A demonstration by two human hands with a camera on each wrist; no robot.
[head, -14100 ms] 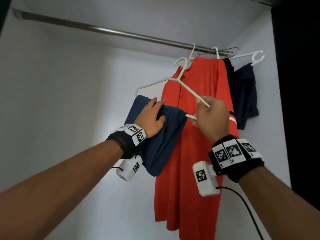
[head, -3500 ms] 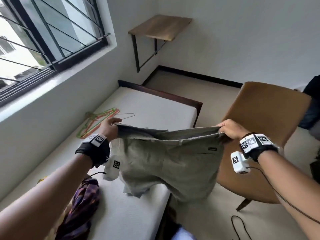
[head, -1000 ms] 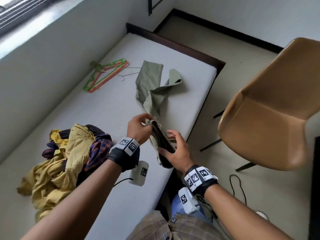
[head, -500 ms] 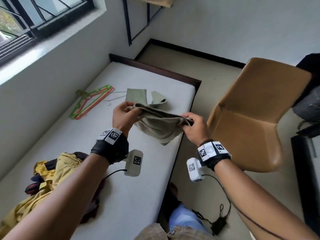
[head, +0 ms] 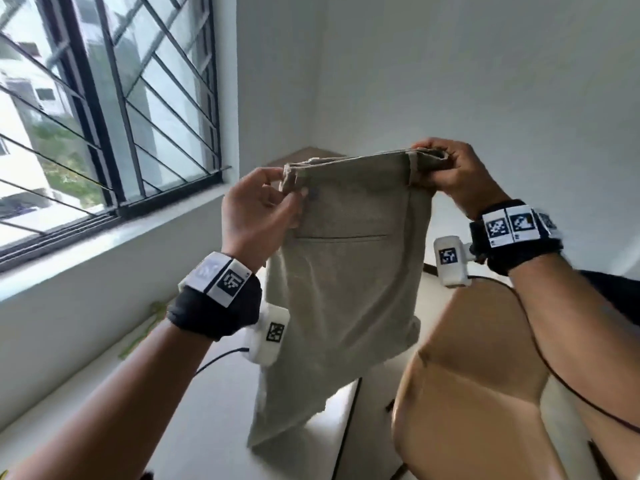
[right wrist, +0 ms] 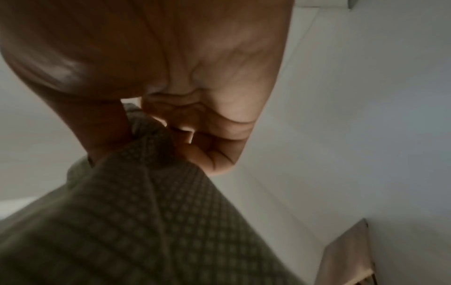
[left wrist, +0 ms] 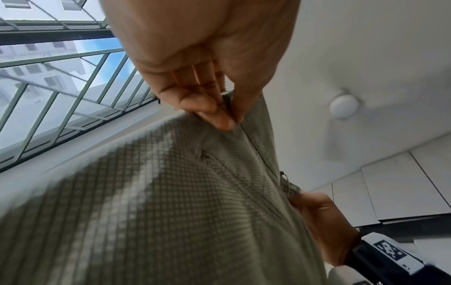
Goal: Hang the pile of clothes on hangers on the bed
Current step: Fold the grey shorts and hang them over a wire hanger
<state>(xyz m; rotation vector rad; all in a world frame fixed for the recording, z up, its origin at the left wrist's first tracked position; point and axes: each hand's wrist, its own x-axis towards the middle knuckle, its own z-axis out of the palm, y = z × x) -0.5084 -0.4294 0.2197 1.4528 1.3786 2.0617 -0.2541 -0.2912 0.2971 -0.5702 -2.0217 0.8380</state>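
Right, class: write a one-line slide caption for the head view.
Both hands, left hand and right hand, pinch khaki shorts by the waistband beside a barred window.

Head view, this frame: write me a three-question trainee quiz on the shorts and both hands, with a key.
1. True or false: the shorts lie flat on the bed.
2. Which hand or hands hold the waistband? A) left hand only B) right hand only C) both
3. Fill in: the tan ____ stands below the right arm.

Key:
1. False: they hang in the air from the waistband.
2. C: each hand pinches one end.
3. chair
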